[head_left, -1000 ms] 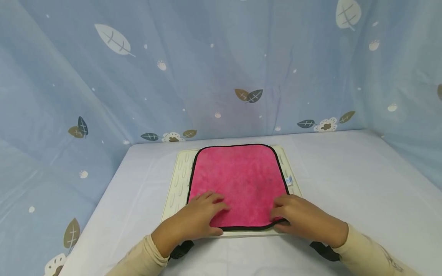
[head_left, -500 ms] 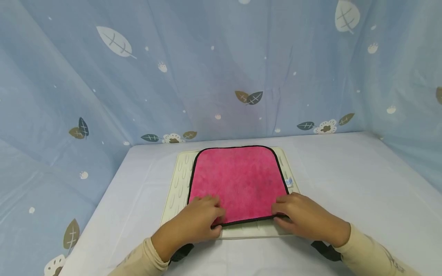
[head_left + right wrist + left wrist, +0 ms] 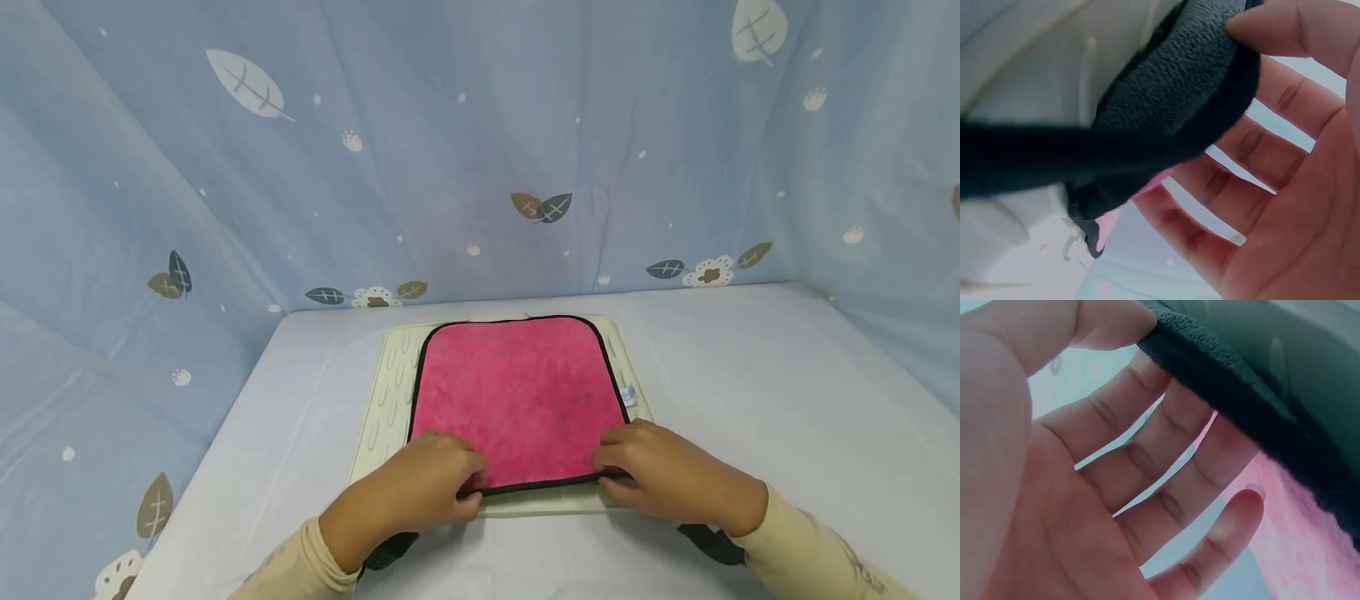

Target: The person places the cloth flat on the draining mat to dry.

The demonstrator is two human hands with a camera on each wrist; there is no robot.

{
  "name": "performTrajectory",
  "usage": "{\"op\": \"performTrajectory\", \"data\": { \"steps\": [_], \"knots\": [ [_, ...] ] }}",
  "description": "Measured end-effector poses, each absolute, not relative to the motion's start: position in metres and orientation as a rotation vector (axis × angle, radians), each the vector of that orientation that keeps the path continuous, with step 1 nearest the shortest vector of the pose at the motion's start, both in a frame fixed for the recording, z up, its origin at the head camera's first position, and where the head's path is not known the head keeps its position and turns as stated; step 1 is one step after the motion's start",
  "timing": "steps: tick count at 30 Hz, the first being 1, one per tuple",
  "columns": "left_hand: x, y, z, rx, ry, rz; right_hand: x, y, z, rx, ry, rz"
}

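A pink cloth with black edging lies over a cream ridged mat, its near edge raised off the mat. My left hand pinches the near left corner; in the left wrist view the thumb is below the black edging and the fingers are on the pink side. At the near right corner my right hand pinches the cloth between thumb and fingers. The right wrist view shows the cloth's dark grey fuzzy underside. Some fingertips are hidden behind the cloth in both wrist views.
Under the mat is a table with a white cover. A blue curtain with leaf prints hangs behind and along the sides. A small white and blue label sticks out from the cloth's right side.
Both hands have taken hold of the near corners, and the near edge has come up off the mat, baring more of it in front. The left fingers have closed on the cloth.
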State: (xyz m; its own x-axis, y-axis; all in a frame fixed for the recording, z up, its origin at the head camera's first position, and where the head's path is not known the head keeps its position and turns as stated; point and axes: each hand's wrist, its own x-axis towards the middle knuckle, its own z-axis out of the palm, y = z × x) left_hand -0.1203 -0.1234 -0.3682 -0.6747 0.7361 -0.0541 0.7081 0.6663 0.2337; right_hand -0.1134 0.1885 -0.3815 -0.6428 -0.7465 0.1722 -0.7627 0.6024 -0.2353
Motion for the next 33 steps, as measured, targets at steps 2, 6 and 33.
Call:
{"op": "performTrajectory", "data": {
  "steps": [2,6,33],
  "knots": [
    [-0.119,-0.122,-0.368,1.190,2.716,0.307,-0.113,0.189,-0.382,1.297,-2.787,0.454],
    [-0.118,-0.122,-0.370,1.167,2.669,0.331,-0.112,0.189,-0.382,1.287,-2.848,0.465],
    [-0.118,-0.123,-0.388,0.946,2.731,0.241,-0.113,0.183,-0.400,1.111,-2.865,0.288]
  ]
}}
